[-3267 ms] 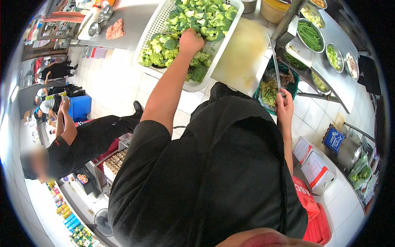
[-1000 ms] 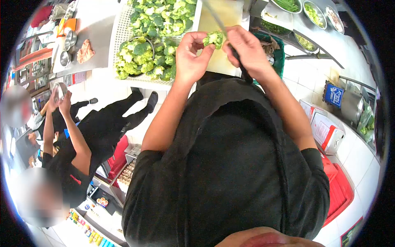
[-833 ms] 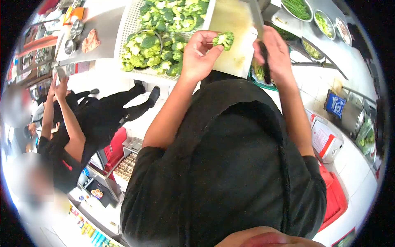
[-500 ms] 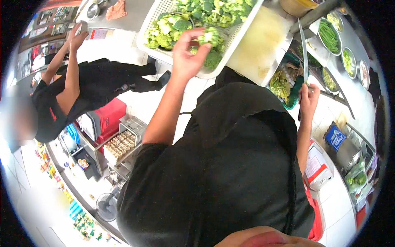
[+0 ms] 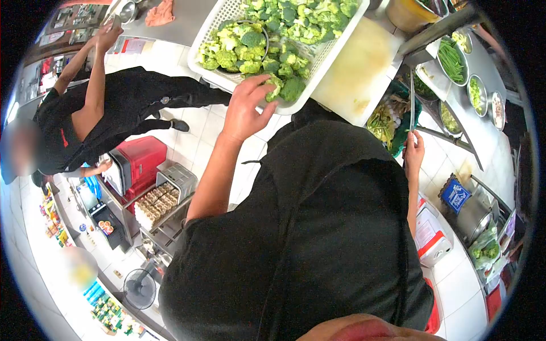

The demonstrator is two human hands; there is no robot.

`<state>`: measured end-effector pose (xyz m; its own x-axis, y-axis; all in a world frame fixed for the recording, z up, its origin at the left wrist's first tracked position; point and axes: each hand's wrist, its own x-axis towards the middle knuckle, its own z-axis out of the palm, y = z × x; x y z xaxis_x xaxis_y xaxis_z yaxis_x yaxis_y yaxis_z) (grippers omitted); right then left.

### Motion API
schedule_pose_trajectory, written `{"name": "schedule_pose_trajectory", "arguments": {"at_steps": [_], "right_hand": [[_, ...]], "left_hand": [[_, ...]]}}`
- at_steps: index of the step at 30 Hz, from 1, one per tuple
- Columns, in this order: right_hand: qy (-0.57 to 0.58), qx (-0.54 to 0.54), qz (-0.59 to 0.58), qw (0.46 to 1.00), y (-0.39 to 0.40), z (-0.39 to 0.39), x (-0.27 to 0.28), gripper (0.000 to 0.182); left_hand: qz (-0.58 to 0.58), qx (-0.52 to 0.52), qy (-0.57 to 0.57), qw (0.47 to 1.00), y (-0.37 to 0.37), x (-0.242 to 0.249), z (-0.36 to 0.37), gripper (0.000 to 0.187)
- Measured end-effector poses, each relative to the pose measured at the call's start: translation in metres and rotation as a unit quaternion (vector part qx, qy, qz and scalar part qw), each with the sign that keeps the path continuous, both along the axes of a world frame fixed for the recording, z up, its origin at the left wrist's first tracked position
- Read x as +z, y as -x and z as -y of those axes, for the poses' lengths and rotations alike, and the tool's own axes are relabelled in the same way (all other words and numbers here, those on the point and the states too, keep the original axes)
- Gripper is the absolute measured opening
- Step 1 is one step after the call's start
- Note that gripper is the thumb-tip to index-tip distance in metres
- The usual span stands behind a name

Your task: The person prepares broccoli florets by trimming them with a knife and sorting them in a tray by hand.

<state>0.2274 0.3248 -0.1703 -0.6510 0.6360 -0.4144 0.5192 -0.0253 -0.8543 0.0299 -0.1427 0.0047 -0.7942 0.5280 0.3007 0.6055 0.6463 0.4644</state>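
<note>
My left hand (image 5: 247, 108) is at the near corner of a white perforated basket (image 5: 318, 77), with fingers and thumb closed around a broccoli floret (image 5: 274, 88). Cut broccoli (image 5: 290, 20) fills much of the basket, and a round metal bowl under some florets (image 5: 227, 48) sits inside it. My right hand (image 5: 414, 150) grips a long knife by its handle, the blade (image 5: 413, 102) pointing away from me. Between basket and knife lies a pale, stained cutting board (image 5: 358, 68).
Vegetable scraps (image 5: 382, 122) lie in a green-lined container below the board. Bowls of green beans (image 5: 452, 59) and chopped vegetables (image 5: 476, 95) stand at right. A yellowish tub (image 5: 406, 14) is beyond the board. A co-worker in black (image 5: 131, 99) stands at left, near a red box (image 5: 142, 162).
My left hand has moved down and slightly left with the floret, from over the basket to its near corner. My right hand and the knife have shifted slightly left and down.
</note>
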Motion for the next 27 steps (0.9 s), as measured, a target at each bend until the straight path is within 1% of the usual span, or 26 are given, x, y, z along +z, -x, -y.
{"name": "schedule_pose_trajectory", "arguments": {"at_steps": [1, 2, 3, 5, 6, 9, 10, 11, 13, 14, 15, 17, 19, 20, 23, 27], "right_hand": [[-0.002, -0.007, 0.013, 1.0, -0.001, 0.0, -0.001, 0.041], [-0.004, 0.003, 0.016, 1.0, -0.003, -0.004, -0.008, 0.048], [-0.026, 0.0, 0.046, 0.999, 0.0, 0.002, 0.002, 0.047], [-0.037, 0.008, 0.036, 0.999, -0.007, -0.006, -0.019, 0.046], [-0.031, 0.012, 0.028, 0.999, -0.006, -0.005, -0.018, 0.046], [-0.021, 0.021, 0.015, 0.999, -0.005, 0.003, -0.015, 0.045], [-0.023, 0.02, 0.016, 0.999, -0.003, 0.006, -0.015, 0.045], [-0.025, 0.019, 0.017, 0.999, 0.0, 0.009, -0.014, 0.044], [-0.018, 0.029, -0.02, 0.999, 0.004, 0.015, -0.015, 0.042], [-0.01, 0.028, -0.02, 0.999, 0.005, 0.015, -0.012, 0.044], [-0.002, 0.026, -0.021, 0.999, 0.006, 0.02, -0.004, 0.047], [0.022, 0.024, -0.016, 0.999, 0.008, 0.032, 0.016, 0.043], [-0.023, 0.017, -0.021, 0.999, 0.004, 0.037, 0.01, 0.041], [-0.021, 0.018, -0.032, 0.999, -0.002, 0.039, 0.009, 0.039], [0.018, 0.002, -0.043, 0.999, -0.017, 0.049, 0.011, 0.04], [0.049, -0.024, -0.059, 0.997, -0.031, 0.058, 0.014, 0.045]], "left_hand": [[-0.003, 0.007, -0.014, 1.0, 0.0, 0.002, -0.001, 0.037], [-0.006, 0.014, -0.028, 0.999, 0.0, 0.003, -0.002, 0.037], [-0.003, 0.021, -0.051, 0.998, 0.003, 0.002, -0.002, 0.036], [0.006, 0.034, -0.096, 0.995, 0.01, 0.0, -0.001, 0.034], [-0.011, 0.041, -0.097, 0.994, 0.016, 0.0, -0.004, 0.03], [-0.023, 0.036, -0.126, 0.991, 0.045, 0.003, -0.023, 0.031], [-0.024, 0.018, -0.135, 0.99, 0.059, -0.001, -0.031, 0.03], [-0.022, 0.007, -0.118, 0.993, 0.072, -0.007, -0.039, 0.031], [-0.018, -0.018, -0.085, 0.996, 0.098, -0.015, -0.059, 0.031], [-0.021, -0.034, -0.06, 0.997, 0.111, -0.02, -0.067, 0.031], [-0.025, -0.05, -0.034, 0.998, 0.124, -0.029, -0.076, 0.032], [-0.012, -0.077, 0.001, 0.997, 0.142, -0.04, -0.091, 0.032], [0.026, -0.097, 0.021, 0.995, 0.153, -0.047, -0.105, 0.033], [0.027, -0.104, 0.03, 0.994, 0.156, -0.051, -0.109, 0.033], [0.058, -0.104, 0.079, 0.99, 0.169, -0.075, -0.116, 0.033], [0.064, -0.096, 0.068, 0.991, 0.17, -0.078, -0.118, 0.03]]}}
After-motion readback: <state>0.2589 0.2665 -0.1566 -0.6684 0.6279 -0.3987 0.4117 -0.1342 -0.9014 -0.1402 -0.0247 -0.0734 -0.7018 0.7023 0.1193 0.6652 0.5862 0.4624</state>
